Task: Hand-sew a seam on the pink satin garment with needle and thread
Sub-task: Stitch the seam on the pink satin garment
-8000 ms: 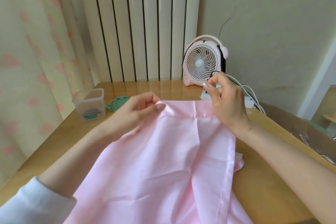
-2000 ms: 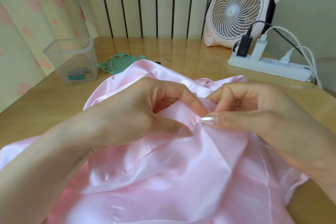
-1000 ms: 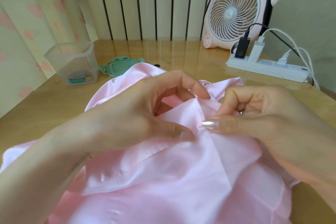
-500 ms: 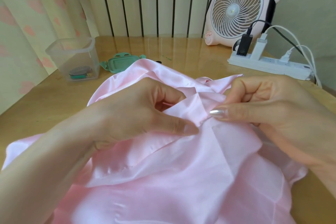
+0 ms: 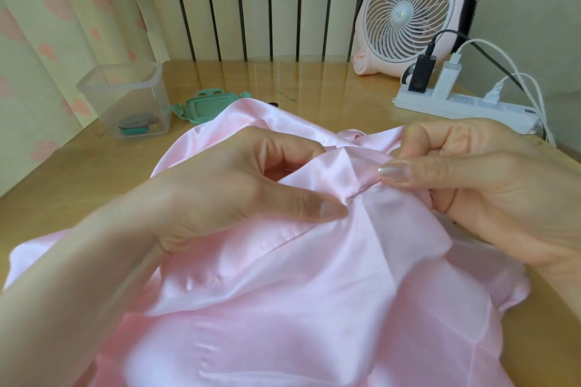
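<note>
The pink satin garment [image 5: 283,292] lies bunched on the wooden table [image 5: 78,179] right in front of me. My left hand [image 5: 220,188] pinches a fold of the satin between thumb and curled fingers. My right hand [image 5: 471,179] pinches the same folded edge a little to the right, its thumb lying flat along the fold. A short stretch of folded seam [image 5: 361,192] runs taut between the two thumbs. No needle or thread shows; the fingers hide whatever is between them.
A clear plastic box [image 5: 125,100] with sewing bits stands at the back left, its green lid [image 5: 207,105] beside it. A pink desk fan [image 5: 412,9] and a white power strip [image 5: 465,105] with plugged cables stand at the back right. Curtains hang at the left.
The needle tip seen by my right thumb two seconds ago is out of sight. My hands have drawn slightly apart along the fold, stretching the seam between them.
</note>
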A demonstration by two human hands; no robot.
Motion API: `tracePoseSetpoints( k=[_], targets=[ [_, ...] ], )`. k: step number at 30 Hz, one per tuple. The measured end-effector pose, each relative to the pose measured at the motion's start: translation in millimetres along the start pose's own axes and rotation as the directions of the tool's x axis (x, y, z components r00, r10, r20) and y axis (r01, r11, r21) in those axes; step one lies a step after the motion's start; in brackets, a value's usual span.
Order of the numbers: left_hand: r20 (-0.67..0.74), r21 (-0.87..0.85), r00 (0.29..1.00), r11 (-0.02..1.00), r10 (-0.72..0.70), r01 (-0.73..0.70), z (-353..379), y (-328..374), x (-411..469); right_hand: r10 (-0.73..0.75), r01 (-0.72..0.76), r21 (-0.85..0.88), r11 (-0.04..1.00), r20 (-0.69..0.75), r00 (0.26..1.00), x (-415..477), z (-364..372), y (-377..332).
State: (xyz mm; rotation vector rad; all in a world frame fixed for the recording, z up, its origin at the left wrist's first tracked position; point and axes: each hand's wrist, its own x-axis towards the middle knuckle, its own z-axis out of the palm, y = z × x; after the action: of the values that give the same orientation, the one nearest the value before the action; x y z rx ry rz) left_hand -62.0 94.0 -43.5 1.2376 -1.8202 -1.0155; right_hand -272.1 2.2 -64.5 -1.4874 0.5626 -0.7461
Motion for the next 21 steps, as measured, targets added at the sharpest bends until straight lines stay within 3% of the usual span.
tracePoseSetpoints(
  k=[6, 11, 21],
  targets=[
    [-0.004, -0.030, 0.998, 0.998, -0.056, 0.056, -0.3, -1.0, 0.2, 0.035, -0.040, 0.062, 0.997, 0.078, 0.996, 1.0, -3.7, 0.8],
    [-0.052, -0.138, 0.978, 0.971, -0.202, 0.193, 2.6, -3.0, -7.9, 0.081, -0.106, 0.152, 0.983, 0.164, 0.983, 2.2, 0.6, 2.4],
    [-0.032, -0.155, 0.985, 0.974, -0.170, 0.163, 2.2, 0.2, -7.8, 0.129, -0.152, 0.225, 0.962, 0.115, 0.985, -6.6, 16.5, -2.4]
  ],
)
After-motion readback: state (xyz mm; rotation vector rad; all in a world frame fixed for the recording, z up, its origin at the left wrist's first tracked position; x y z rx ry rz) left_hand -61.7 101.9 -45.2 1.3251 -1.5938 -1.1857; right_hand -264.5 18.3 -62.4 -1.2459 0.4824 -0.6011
